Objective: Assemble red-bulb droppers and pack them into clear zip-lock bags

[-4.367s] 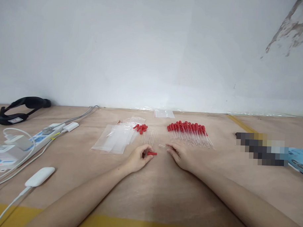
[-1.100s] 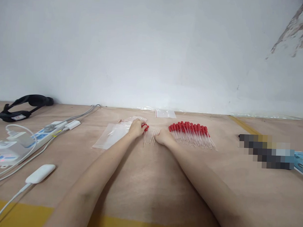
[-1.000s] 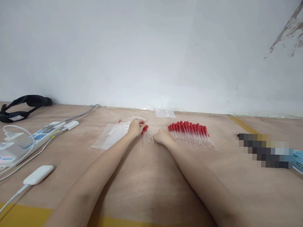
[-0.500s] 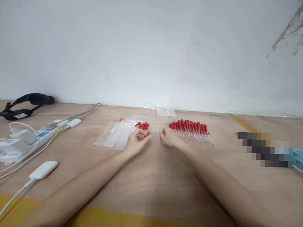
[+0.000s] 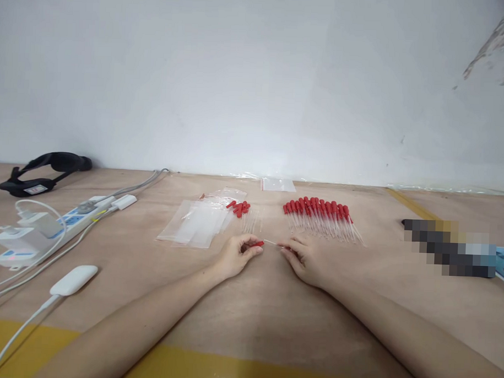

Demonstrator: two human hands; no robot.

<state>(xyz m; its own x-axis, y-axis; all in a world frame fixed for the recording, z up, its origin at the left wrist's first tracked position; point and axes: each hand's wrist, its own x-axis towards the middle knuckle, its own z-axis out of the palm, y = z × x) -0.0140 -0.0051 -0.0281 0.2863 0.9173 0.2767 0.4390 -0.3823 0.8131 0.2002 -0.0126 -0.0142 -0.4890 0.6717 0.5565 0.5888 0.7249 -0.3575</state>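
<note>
Hands drawn back; left hand pinching red bulb, right hand clear tube.

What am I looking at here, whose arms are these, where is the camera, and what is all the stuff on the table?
There is no machine: these are one person's bare arms, filmed by a camera worn on their head that looks forward and down. The left hand pinches a small red rubber cap; the right hand holds a thin clear glass tube that meets the cap. On the tan wooden table lie a row of red-capped clear droppers, loose red caps, bare clear tubes, clear plastic zip bags, a white power strip with cables, and a black head strap.
</note>
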